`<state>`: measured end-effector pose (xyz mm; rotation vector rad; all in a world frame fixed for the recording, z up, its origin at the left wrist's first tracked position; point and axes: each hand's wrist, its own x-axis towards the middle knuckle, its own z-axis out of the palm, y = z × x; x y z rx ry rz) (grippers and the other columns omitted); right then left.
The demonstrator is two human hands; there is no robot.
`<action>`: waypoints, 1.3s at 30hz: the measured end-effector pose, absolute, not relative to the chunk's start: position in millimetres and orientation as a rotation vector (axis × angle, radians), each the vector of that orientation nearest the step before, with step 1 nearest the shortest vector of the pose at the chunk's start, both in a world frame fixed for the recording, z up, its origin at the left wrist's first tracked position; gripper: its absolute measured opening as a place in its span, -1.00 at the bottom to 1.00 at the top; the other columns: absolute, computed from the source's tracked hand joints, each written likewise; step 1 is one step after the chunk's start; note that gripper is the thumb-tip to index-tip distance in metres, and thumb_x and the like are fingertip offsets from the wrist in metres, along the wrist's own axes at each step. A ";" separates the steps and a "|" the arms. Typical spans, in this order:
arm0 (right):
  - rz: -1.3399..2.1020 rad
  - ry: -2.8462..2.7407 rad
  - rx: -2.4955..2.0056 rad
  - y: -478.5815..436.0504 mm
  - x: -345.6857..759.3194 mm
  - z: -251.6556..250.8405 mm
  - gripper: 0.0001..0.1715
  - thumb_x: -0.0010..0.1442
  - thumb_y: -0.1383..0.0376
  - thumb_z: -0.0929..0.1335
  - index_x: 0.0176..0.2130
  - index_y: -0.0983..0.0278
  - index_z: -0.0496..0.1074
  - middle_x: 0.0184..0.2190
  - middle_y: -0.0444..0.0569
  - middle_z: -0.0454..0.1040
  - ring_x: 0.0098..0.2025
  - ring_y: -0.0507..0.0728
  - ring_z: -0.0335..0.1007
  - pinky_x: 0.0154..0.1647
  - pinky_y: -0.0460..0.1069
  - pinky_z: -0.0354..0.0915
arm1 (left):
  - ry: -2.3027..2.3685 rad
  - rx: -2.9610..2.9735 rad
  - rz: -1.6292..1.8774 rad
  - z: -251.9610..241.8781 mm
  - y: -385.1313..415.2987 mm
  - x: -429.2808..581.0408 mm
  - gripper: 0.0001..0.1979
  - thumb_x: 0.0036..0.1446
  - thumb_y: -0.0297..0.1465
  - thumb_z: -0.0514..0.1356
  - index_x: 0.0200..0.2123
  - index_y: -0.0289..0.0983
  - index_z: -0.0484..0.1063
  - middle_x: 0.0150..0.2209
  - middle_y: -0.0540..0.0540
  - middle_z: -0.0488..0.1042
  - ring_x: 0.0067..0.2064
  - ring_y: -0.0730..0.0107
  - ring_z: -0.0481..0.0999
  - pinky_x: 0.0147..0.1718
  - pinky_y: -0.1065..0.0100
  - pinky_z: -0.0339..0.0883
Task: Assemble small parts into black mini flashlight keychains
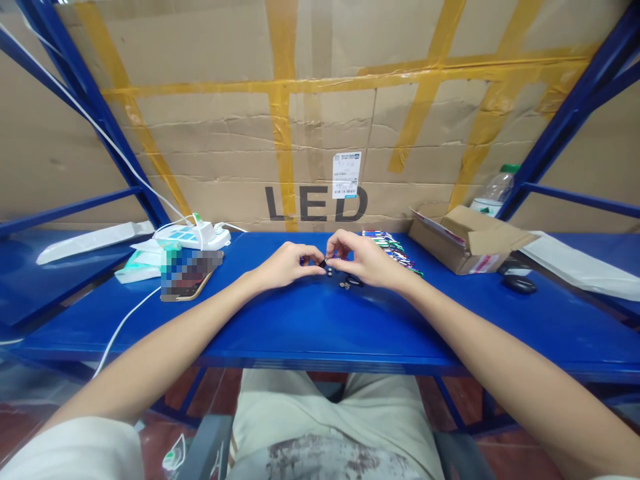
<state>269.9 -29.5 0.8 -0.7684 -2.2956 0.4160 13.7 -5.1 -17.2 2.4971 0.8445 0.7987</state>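
Above the blue tabletop (280,327), my left hand (285,267) and my right hand (363,257) meet fingertip to fingertip. Both are closed in a pinch on one small black piece (323,264), whose kind is too small to make out. Just below the fingertips lie a few tiny round metallic pieces (329,272). Under my right hand rests a small black loop-like item (355,281), with round silvery bits (345,285) beside it. Behind that hand is a pile of thin multicoloured striped strips (387,243), partly covered by the hand.
An open cardboard box (450,247), a black computer mouse (519,285) and a plastic bottle (495,190) are at right. At left lie a phone (193,280), a white power strip (187,235) with cables and a plastic packet (145,260). A large carton (220,153) stands behind.
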 end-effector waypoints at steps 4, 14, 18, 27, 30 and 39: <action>0.379 -2.340 -0.760 -29.6 271.6 3.2 -0.86 0.38 0.21 0.43 -0.09 0.20 0.48 -0.14 -0.01 0.60 -0.13 0.18 0.47 -0.06 0.04 0.34 | 0.833 2.518 0.796 -16.8 -5.3 12.8 -0.68 0.32 -0.11 0.38 -0.09 -0.25 0.68 -0.21 -0.05 0.69 -0.29 0.37 0.54 -0.23 0.38 0.35; 0.311 -2.375 -0.835 -24.0 284.1 13.3 -0.86 0.35 0.27 0.38 -0.15 0.24 0.56 -0.26 -0.06 0.59 -0.32 0.10 0.38 -0.23 -0.01 0.25 | 0.801 2.504 0.842 -7.0 -9.1 14.3 -0.76 0.38 -0.26 0.32 0.00 -0.22 0.68 -0.11 -0.08 0.73 -0.19 0.31 0.65 -0.15 0.36 0.43; 0.507 -2.583 -0.917 -23.2 286.6 14.6 -0.86 0.28 0.26 0.43 -0.14 0.23 0.57 -0.25 -0.07 0.63 -0.29 0.12 0.45 -0.22 -0.02 0.28 | 0.828 2.457 0.838 -10.0 -6.5 13.6 -0.74 0.38 -0.25 0.31 0.02 -0.24 0.66 -0.12 -0.10 0.74 -0.20 0.30 0.67 -0.16 0.34 0.44; 0.593 -2.736 -0.949 -26.2 281.3 5.8 -0.84 0.19 0.38 0.47 -0.18 0.20 0.54 -0.27 -0.10 0.64 -0.27 0.14 0.50 -0.26 -0.02 0.28 | 0.826 2.507 0.829 -12.5 -3.3 10.2 -0.73 0.31 -0.19 0.40 -0.04 -0.23 0.66 -0.17 -0.07 0.73 -0.21 0.30 0.63 -0.15 0.33 0.42; 0.590 -2.738 -0.966 -28.1 277.8 3.3 -0.84 0.19 0.41 0.43 -0.19 0.21 0.50 -0.31 -0.11 0.61 -0.30 0.13 0.48 -0.28 -0.02 0.26 | 0.804 2.514 0.813 -13.2 -2.4 9.2 -0.73 0.33 -0.20 0.39 -0.02 -0.23 0.66 -0.15 -0.08 0.73 -0.20 0.30 0.63 -0.13 0.33 0.42; 0.484 -2.410 -0.900 -29.1 280.4 11.4 -0.82 0.21 0.31 0.42 -0.15 0.19 0.41 -0.23 -0.08 0.58 -0.24 0.14 0.43 -0.19 0.00 0.32 | 0.711 2.548 0.749 -15.7 -1.2 8.7 -0.75 0.34 -0.20 0.39 -0.02 -0.19 0.69 -0.05 -0.09 0.73 -0.10 0.25 0.68 -0.03 0.32 0.44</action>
